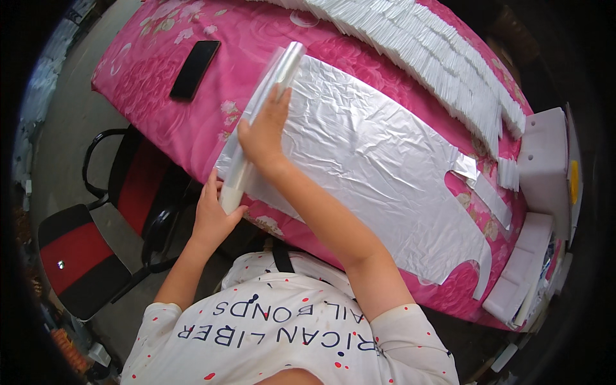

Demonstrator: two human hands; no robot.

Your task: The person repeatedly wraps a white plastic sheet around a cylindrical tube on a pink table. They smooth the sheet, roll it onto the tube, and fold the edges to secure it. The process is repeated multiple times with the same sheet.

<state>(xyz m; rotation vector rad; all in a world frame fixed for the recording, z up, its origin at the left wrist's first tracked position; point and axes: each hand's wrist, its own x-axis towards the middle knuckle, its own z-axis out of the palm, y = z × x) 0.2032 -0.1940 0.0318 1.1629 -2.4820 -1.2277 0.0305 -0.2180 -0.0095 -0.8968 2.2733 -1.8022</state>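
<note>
A roll of clear plastic film (pixel 237 186) lies slantwise across the left part of a large, crinkled silver foil sheet (pixel 359 141). My left hand (pixel 215 212) holds the near end of the roll, with fingers on one side and the thumb on the other. Farther up the roll, my right hand (pixel 266 135) is laid over it, thumb on the left side and fingers reaching toward the far end. My palm hides the roll's middle. On its right side the foil has curved cut-outs, and narrow foil strips (pixel 493 204) lie beside them.
A pink floral cloth (pixel 147 122) covers the table. A black phone (pixel 195 70) lies at the far left. Stacked white folded pieces (pixel 410 51) line the far edge. White foam boxes (pixel 542 154) stand at the right. A red and black chair (pixel 83 250) is at the left.
</note>
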